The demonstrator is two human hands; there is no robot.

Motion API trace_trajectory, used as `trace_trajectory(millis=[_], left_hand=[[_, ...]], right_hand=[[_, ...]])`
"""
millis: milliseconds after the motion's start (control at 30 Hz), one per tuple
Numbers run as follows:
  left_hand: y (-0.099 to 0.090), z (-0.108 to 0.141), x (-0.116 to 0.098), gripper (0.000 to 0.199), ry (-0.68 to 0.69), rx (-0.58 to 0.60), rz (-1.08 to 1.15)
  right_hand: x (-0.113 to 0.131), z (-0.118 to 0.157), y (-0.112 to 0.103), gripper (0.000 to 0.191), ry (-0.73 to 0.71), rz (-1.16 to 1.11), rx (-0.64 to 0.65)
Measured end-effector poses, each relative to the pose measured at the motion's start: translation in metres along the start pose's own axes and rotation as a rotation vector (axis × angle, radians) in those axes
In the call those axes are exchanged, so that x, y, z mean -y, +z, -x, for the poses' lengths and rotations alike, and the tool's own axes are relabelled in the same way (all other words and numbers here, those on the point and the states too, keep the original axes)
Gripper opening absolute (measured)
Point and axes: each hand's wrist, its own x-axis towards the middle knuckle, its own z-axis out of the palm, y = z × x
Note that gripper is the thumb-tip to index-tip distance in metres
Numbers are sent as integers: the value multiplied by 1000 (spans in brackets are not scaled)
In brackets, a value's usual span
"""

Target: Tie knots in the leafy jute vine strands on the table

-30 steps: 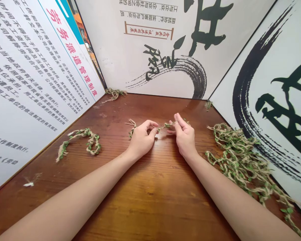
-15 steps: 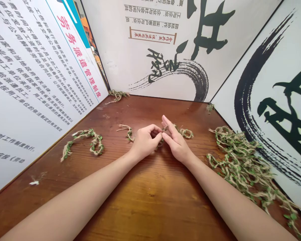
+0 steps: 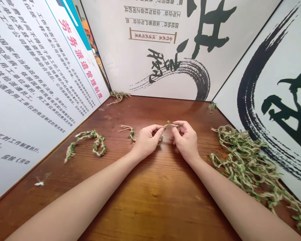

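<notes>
The left hand (image 3: 146,141) and right hand (image 3: 186,142) stand close together, both pinching one strand of leafy jute twine (image 3: 169,126). A tangled pile (image 3: 243,167) lies on the counter (image 3: 150,207) to the right.

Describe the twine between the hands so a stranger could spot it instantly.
On the wooden table, find the left hand and right hand. The short leafy jute twine arches between their fingertips, lifted clear, unlike the big heap lying to the right.

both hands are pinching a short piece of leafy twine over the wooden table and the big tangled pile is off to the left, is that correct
Not quite: the head view shows the big tangled pile of leafy jute twine to the right of the hands, not the left. The rest stands: the left hand and right hand pinch a short piece of twine over the wooden table.
</notes>
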Motion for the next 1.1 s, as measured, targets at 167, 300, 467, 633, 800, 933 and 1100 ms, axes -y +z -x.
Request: trace_trajectory(millis=[167, 300, 467, 633, 800, 933, 1100], left_hand=[[-1, 0, -2, 22, 2, -81, 83], [-2, 2, -4, 25, -35, -68, 222], [-2, 4, -4, 23, -11, -32, 269], [-1, 4, -5, 17, 51, -55, 222], [0, 2, -11, 19, -43, -118, 349], [1, -1, -12, 23, -162, -207, 431], [0, -4, -9, 26, -201, -260, 526]], right_hand=[[-3, -4, -3, 23, -186, 185, -191], [-8, -5, -1, 22, -149, 98, -99], [-12, -5, 4, 40, -148, -103, 183], [-8, -5, 2, 25, -149, -74, 362], [-7, -6, 0, 31, -102, -31, 232], [-8, -7, 0, 37, -30, -71, 138], [-7, -4, 0, 12, -123, 136, 49]])
